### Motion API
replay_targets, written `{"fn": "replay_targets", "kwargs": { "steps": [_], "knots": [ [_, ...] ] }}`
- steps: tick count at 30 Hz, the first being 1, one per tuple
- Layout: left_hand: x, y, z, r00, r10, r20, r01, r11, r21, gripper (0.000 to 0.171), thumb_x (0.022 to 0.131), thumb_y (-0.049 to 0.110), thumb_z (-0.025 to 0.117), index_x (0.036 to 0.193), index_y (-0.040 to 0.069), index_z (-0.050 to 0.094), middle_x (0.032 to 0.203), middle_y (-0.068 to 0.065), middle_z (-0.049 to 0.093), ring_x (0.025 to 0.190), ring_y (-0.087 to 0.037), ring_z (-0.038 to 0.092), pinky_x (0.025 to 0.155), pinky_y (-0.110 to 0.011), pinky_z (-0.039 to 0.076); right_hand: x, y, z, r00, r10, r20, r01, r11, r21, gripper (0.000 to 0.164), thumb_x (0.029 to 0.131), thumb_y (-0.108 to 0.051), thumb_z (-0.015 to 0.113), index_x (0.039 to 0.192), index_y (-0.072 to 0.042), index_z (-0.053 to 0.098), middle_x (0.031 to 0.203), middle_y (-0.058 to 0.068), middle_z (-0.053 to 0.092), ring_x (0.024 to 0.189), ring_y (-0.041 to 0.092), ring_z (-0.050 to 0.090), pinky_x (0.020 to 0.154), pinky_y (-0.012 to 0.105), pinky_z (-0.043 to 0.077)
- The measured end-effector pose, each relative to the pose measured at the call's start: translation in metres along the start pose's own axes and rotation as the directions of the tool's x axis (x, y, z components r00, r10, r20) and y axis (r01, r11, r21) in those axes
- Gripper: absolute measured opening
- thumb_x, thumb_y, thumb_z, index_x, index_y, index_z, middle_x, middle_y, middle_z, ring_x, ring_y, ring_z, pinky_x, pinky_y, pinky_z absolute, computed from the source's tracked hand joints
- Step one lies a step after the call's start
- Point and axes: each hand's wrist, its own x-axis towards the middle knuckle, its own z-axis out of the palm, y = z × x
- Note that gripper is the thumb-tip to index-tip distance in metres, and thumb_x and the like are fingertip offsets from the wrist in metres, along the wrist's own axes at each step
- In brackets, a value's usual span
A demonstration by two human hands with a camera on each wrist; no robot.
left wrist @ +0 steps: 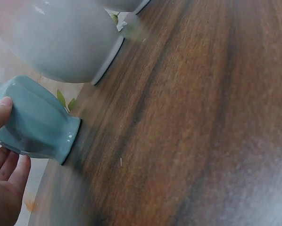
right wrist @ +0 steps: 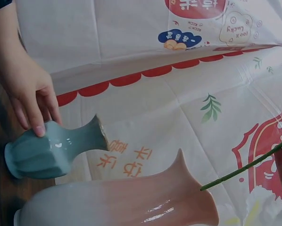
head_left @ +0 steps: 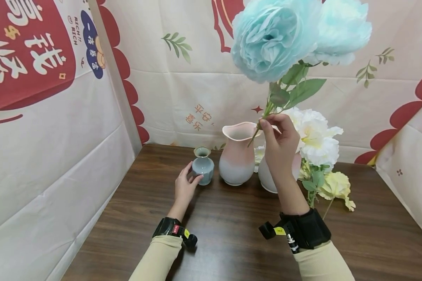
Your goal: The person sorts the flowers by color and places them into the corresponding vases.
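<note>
My left hand (head_left: 185,188) grips a small blue-green glazed vase (head_left: 203,168) low on its body, thumb on one side and fingers on the other. The vase stands upright on the table, its base shown in the left wrist view. Between thumb and fingers, my right hand (head_left: 282,142) pinches the stem of a spray of large light-blue artificial flowers (head_left: 267,43) with green leaves. Beside the small vase is a taller pink-and-white vase (head_left: 236,160) with a wavy rim. In the right wrist view, the lower end of the green stem (right wrist: 244,167) overlaps that vase's mouth.
A second pink-and-white vase (head_left: 267,177) is partly hidden behind my right forearm. White artificial flowers (head_left: 318,136) and a yellow flower (head_left: 335,185) are on the right. Printed cloth (head_left: 183,89) hangs behind and beside the brown wooden table (head_left: 228,230).
</note>
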Motion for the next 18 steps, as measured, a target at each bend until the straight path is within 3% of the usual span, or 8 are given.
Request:
{"fn": "replay_targets", "kwargs": {
  "steps": [4,7,18],
  "knots": [
    [0.0,0.001,0.0,1.0,-0.008,-0.003,0.008,1.0,-0.008,0.067,0.088,0.016,0.076,0.148,0.006,0.047,0.145,-0.018,0.053,0.136,-0.034,0.051,0.106,-0.042,0.053,0.006,0.003,0.005,0.999,0.007,-0.032,-0.006,1.0,0.028,0.003,0.091,0.001,0.069,0.092,0.002,0.067,0.086,-0.005,0.071,0.08,0.008,0.067,0.07,0.016,0.059],
    [-0.001,0.002,0.0,1.0,-0.01,-0.004,0.01,1.0,-0.017,0.068,0.087,0.016,0.077,0.148,0.007,0.047,0.145,-0.017,0.053,0.136,-0.034,0.051,0.107,-0.042,0.053,0.008,0.005,0.008,0.999,0.018,-0.05,-0.016,0.999,0.043,0.005,0.09,0.002,0.069,0.092,-0.003,0.068,0.086,-0.005,0.07,0.079,0.009,0.067,0.071,0.016,0.058],
    [-0.002,0.002,0.001,1.0,-0.009,0.0,0.009,1.0,-0.021,0.066,0.088,0.015,0.076,0.147,0.008,0.047,0.146,-0.018,0.052,0.137,-0.034,0.05,0.107,-0.042,0.052,0.013,0.016,0.017,0.997,0.034,-0.068,-0.03,0.998,0.059,0.007,0.09,0.0,0.07,0.09,-0.005,0.067,0.085,-0.004,0.072,0.076,0.008,0.067,0.069,0.017,0.059]
  ]
}}
